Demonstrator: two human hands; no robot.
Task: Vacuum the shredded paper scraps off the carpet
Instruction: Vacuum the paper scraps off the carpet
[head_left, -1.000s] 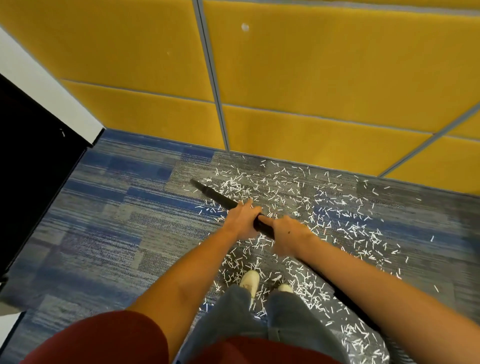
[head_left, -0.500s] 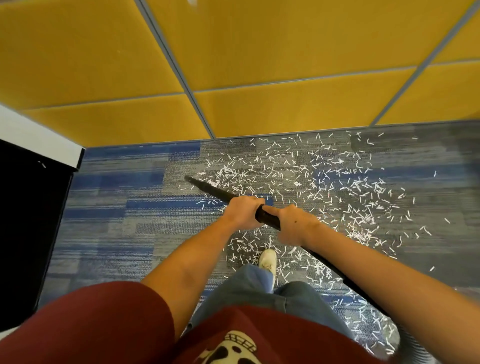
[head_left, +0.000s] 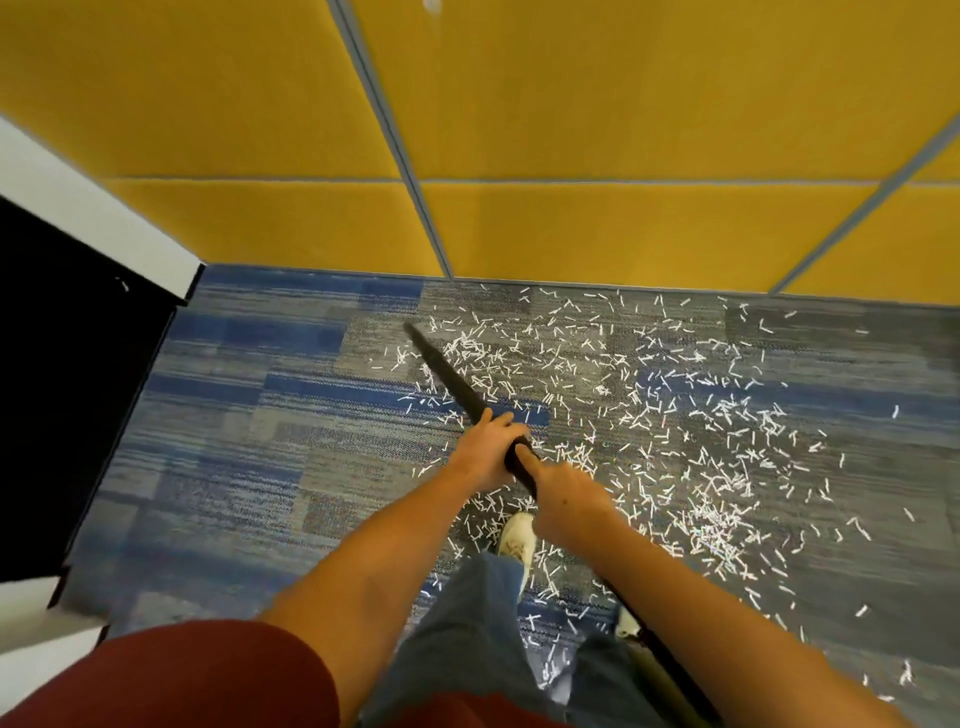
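A long black vacuum wand (head_left: 451, 375) slants from my hands up and left, its narrow tip on the carpet near the left edge of the scraps. My left hand (head_left: 485, 449) grips the wand ahead, and my right hand (head_left: 563, 493) grips it just behind. White shredded paper scraps (head_left: 675, 426) lie thickly scattered over the blue-grey carpet (head_left: 249, 441), from the wall down past my feet and far to the right. The hose behind my right arm is mostly hidden.
A yellow panelled wall (head_left: 571, 223) bounds the carpet at the back. A black cabinet with a white top (head_left: 78, 364) stands at the left. My white shoes (head_left: 517, 538) stand among the scraps.
The wand tip has swung from pointing far left to pointing more up toward the wall, into the scraps. My view has shifted; both hands keep their grip.
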